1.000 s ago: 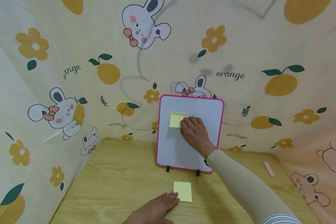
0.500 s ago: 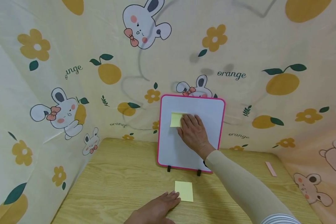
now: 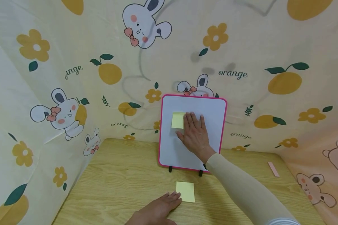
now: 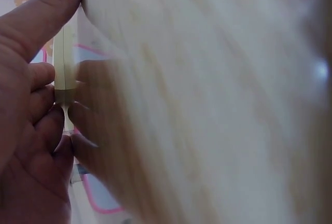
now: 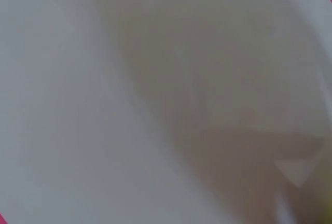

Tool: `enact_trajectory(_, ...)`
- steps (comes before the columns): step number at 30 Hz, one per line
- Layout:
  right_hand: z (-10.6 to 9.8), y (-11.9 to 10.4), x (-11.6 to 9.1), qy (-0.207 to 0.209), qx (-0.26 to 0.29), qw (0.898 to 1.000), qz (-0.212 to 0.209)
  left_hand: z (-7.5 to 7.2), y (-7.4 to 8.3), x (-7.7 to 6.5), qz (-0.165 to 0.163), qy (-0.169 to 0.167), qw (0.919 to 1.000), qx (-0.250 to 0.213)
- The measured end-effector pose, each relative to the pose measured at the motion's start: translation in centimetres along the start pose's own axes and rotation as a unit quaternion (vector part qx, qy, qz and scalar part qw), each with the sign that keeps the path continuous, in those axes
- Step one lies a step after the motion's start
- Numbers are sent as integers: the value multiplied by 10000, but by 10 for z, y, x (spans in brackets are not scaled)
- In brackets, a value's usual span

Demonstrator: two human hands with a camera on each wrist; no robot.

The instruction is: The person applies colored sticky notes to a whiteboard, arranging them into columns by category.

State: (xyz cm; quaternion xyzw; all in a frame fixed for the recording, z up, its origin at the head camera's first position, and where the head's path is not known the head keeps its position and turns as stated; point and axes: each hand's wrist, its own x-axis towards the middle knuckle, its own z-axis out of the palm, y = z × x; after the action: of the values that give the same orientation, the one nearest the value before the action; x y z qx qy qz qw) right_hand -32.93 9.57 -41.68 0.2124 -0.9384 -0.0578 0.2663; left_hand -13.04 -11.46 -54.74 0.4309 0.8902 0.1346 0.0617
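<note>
A whiteboard (image 3: 174, 150) with a pink rim stands upright on a wooden table, with a yellow sticky note (image 3: 178, 120) on its upper left part. My right hand (image 3: 196, 132) lies with straight fingers against the board, the fingertips over the note's right edge. Below the board, a pad of yellow sticky notes (image 3: 186, 191) lies on the table. My left hand (image 3: 157, 209) rests flat on the table, its fingertips touching the pad's left side. In the left wrist view the pad's edge (image 4: 64, 63) shows past the fingers. The right wrist view shows mostly board surface and a blurred reflection.
Black feet (image 3: 170, 169) hold the board up at its lower edge. A pink strip (image 3: 273, 169) lies on the table (image 3: 124, 175) at the right. Printed cloth (image 3: 115, 37) hangs behind and on both sides.
The right hand's fingers were curled at the note's right side; they have straightened and now lie flat against the board. The left hand stays at the pad.
</note>
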Motion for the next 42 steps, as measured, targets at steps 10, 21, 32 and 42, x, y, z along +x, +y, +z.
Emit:
enact_trajectory(10, 2, 9, -10, -495, -315, 9983, 0, -10, 3, 5, -386, -129, 9975, -575)
enact_trajectory(21, 1, 13, -9, -492, -464, 9976, -147, -28, 6, 21, -285, 460, 9985, -113)
enact_trajectory(32, -4, 10, -11, -637, -496, 9966, -153, -97, -46, 55, -1097, 1673, 9679, 1521)
enact_trajectory(42, -8, 6, -7, -895, -512, 9945, -168, -200, -81, 107, -1664, 1019, 9577, 2118)
